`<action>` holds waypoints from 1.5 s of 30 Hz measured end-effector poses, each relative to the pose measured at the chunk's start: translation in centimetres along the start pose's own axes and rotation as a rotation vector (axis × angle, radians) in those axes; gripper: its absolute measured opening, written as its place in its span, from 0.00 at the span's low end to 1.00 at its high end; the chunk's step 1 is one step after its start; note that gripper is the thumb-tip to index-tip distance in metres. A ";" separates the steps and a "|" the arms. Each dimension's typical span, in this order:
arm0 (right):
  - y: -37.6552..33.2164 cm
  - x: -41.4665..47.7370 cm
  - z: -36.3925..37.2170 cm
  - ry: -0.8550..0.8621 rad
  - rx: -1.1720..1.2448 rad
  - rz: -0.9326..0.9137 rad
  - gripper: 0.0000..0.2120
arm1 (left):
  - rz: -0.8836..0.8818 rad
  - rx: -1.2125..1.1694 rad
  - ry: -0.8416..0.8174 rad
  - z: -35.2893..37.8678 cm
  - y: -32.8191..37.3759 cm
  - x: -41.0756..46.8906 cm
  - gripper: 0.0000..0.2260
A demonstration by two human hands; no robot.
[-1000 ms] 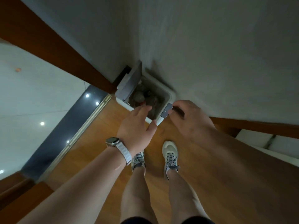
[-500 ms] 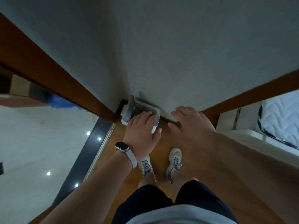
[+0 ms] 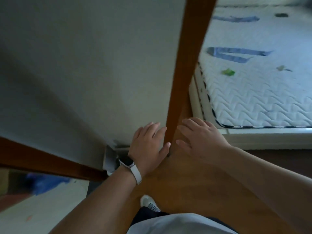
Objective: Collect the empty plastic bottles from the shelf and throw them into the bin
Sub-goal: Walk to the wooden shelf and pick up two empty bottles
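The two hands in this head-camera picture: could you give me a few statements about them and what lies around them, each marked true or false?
1. Both hands are empty. True: the left hand and the right hand hold nothing, fingers spread.
2. A watch with a white strap sits on the right wrist. False: the watch is on the left wrist.
3. A mattress lies to the right. True: the white quilted mattress fills the upper right.
4. The left hand grips a plastic bottle. False: no bottle is in view.
5. The bin shows fully, lid wide open. False: only a grey edge of the bin shows beside the left wrist.
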State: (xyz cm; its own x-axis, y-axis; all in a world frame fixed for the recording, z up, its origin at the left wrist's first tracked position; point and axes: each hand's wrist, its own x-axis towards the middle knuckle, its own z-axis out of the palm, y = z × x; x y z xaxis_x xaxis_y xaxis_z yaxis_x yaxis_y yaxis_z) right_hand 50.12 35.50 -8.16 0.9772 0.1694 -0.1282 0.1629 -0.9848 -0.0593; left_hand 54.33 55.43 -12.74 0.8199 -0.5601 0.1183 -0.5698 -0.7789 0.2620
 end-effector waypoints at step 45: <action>47.9 -41.2 0.3 0.334 -0.105 1.186 0.26 | 1.309 -0.223 -0.132 17.0 65.7 29.5 0.22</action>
State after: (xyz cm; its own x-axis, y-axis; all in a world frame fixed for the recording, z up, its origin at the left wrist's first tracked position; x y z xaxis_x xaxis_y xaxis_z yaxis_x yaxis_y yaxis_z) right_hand 17.61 -18.65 -5.99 0.5123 -0.8324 0.2113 -0.8519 -0.5237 0.0023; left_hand 40.09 -17.08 -8.34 -0.3396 -0.8873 0.3120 -0.8963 0.4059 0.1787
